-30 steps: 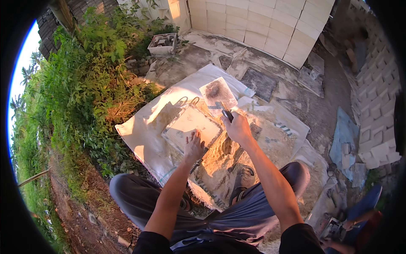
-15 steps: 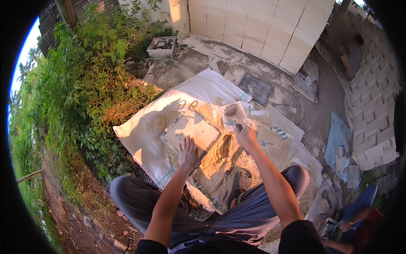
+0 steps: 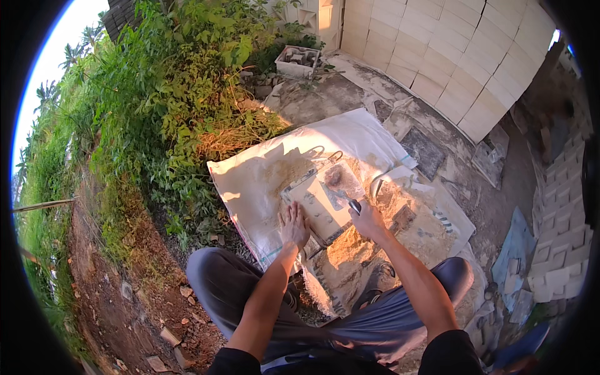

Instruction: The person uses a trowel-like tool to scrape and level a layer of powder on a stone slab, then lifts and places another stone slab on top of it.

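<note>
Head view, looking down past my knees: the pale panel (image 3: 315, 203) is right between my hands, a bit ahead of me, lying flat on the white sheet (image 3: 247, 178) with sandy powder (image 3: 362, 250) around it. It's pretty much square, so no real long axis to speak of. It sits cornerwise to me though, one corner pointing roughly my way and another off to the right.

My left hand (image 3: 294, 226) is the nearer one, and it's actually touching: palm down, fingers out straight and only slightly spread over the near left part, not gripping anything. My right hand (image 3: 369, 220) is just beside the right corner, fingers wrapped around the dark handle of a handled tool (image 3: 355, 205). That handle slants away from me and leftward, so the tool's pointing in over the panel instead of straight ahead.

At its far end there's a square plate (image 3: 340, 178) with a dark smudge, overlapping the panel's far right side from my angle. Looks to me like the tool's own wide blade, but I can't swear to the join. Can't tell either whether it's resting on the panel or held slightly above it.
</note>
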